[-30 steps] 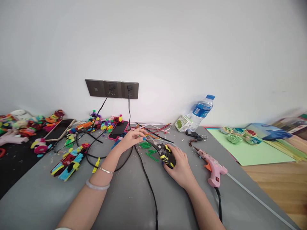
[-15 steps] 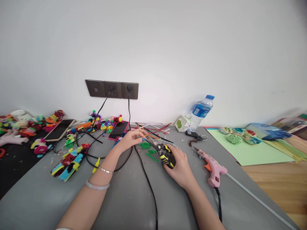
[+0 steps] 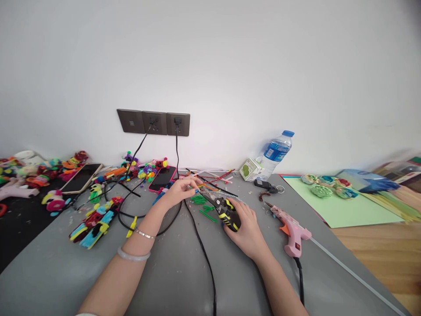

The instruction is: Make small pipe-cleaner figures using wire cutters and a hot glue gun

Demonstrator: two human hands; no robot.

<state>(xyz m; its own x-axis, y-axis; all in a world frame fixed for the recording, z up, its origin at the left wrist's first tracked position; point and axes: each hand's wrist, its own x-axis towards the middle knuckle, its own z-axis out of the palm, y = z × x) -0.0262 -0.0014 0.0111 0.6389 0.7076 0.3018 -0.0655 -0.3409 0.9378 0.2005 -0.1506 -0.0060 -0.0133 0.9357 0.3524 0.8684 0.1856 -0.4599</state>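
My right hand [image 3: 248,228] is wrapped round the black-and-yellow handles of a pair of pliers [image 3: 227,216]. The metal jaws point up and left, towards my left hand [image 3: 179,193]. There the thumb and fingers pinch together at the jaw tips. Whatever they hold is too small to tell. Short green pipe cleaner pieces [image 3: 208,215] lie on the grey table [image 3: 171,281] just under the pliers. Behind the hands, red, white and black pipe cleaners [image 3: 223,176] are strewn near the wall.
A pink hot glue gun [image 3: 294,232] lies on the right, its cord running forward. Behind it are a water bottle [image 3: 278,151], a small box [image 3: 250,170] and keys [image 3: 265,186]. Black cables [image 3: 199,237] loop across the table. Colourful pipe cleaner figures [image 3: 95,224] and phones [image 3: 82,177] lie left.
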